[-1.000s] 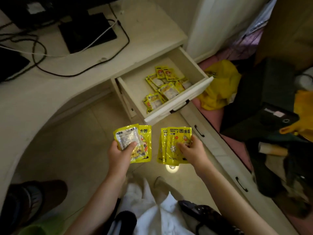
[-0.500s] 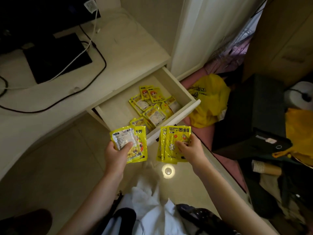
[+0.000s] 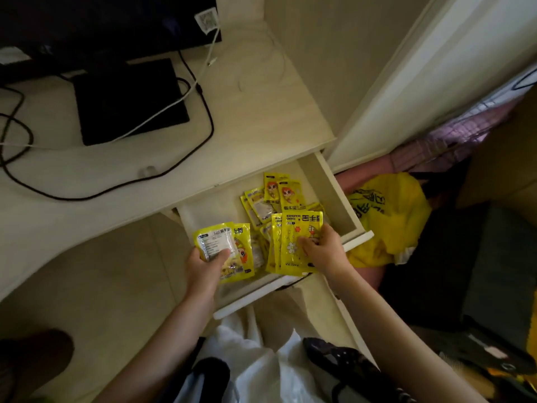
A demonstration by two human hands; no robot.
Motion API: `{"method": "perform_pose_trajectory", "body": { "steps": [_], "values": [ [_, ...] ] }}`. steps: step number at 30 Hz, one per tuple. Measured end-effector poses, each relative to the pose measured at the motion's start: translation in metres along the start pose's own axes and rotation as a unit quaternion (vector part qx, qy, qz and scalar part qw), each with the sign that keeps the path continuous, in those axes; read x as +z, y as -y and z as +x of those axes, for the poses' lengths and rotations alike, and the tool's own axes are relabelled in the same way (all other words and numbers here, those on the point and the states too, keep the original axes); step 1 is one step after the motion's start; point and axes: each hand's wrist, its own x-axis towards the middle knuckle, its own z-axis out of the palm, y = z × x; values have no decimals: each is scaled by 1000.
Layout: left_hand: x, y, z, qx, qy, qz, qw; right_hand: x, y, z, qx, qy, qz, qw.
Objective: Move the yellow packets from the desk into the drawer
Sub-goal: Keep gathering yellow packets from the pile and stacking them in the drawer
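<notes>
Room: you are looking down at a pale cream wooden tabletop in a dim corner, with beige floor tiles below it and a white door frame at its right.
Tabletop: it carries a flat black rectangular pad, a dark monitor behind that, a looping black cable and a thin white cable.
Packets in your left hand: your left hand grips a small stack of glossy yellow foil packets; the top one shows a white printed label, and your thumb presses across it with the fingers curled underneath.
Packets in your right hand: your right hand pinches a fanned stack of yellow hand-warmer packets printed with white flowers and the words HAND WARMER; the fingers lie on the front face.
Where the packets are: both stacks are held just above the open cream drawer, over its front half.
Drawer contents: a loose pile of matching yellow packets lies towards the right and back of the drawer, some showing an orange-haired cartoon face, others label side up; the left part shows bare drawer floor.
Beside the drawer: a crumpled yellow plastic bag lies on the floor at its right, just beside dark bags.
</notes>
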Motion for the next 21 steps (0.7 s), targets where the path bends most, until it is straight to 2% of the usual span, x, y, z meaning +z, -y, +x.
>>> {"method": "perform_pose_trajectory", "body": {
  "steps": [11,21],
  "values": [
    [34,-1,50,-75,-93,-55,991,17,15,98,-2,131,-123,984],
    [71,2,113,-103,-118,-55,986,89,26,187,-15,158,-180,971]
  ]
}}
